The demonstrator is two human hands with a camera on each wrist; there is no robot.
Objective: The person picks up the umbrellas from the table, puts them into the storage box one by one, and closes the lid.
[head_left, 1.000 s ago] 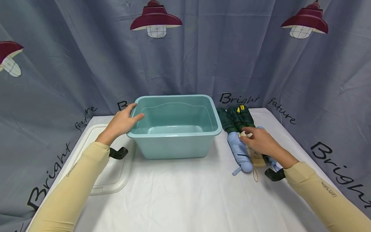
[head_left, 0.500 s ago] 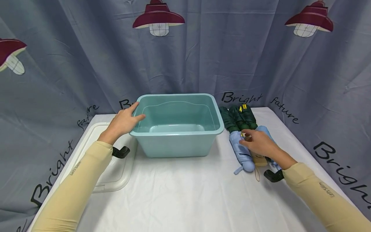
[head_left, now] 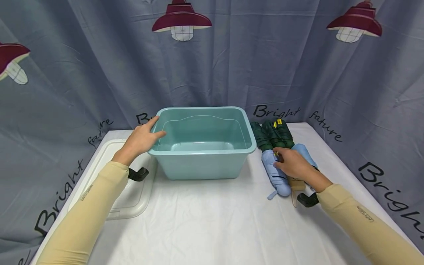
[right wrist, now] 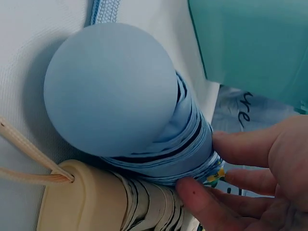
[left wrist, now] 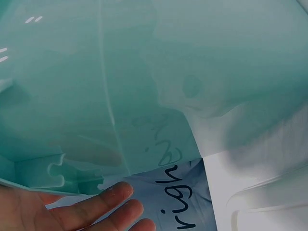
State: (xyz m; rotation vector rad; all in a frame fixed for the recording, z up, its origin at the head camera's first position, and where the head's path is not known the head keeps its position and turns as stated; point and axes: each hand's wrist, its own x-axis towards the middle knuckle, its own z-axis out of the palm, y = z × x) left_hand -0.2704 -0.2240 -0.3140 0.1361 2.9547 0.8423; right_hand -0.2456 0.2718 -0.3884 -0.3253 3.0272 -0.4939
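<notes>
In the head view, my left hand [head_left: 139,142] rests on the left rim of a teal plastic tub [head_left: 198,165], its thumb over the inside. The left wrist view shows its fingers [left wrist: 103,204] stretched out past the tub's rim. My right hand [head_left: 293,163] pinches a folded light blue umbrella [head_left: 276,175] near its far end. In the right wrist view the thumb [right wrist: 243,149] lies against one side of that umbrella and a fingertip [right wrist: 192,192] against the other. Next to it lies a beige folded umbrella [right wrist: 72,197] with a cord loop, partly hidden under the hand in the head view.
Dark green folded umbrellas [head_left: 273,134] lie behind the blue one. Another light blue umbrella [head_left: 304,152] lies to the right, partly covered by my hand. A white lid [head_left: 132,198] lies under my left forearm on the white-covered table [head_left: 212,224]. A grey-blue curtain [head_left: 232,66] hangs close behind.
My right hand has shifted slightly left, and its thumb and fingers have come together on the light blue umbrella. My left hand stays on the tub's rim. The head view has moved slightly.
</notes>
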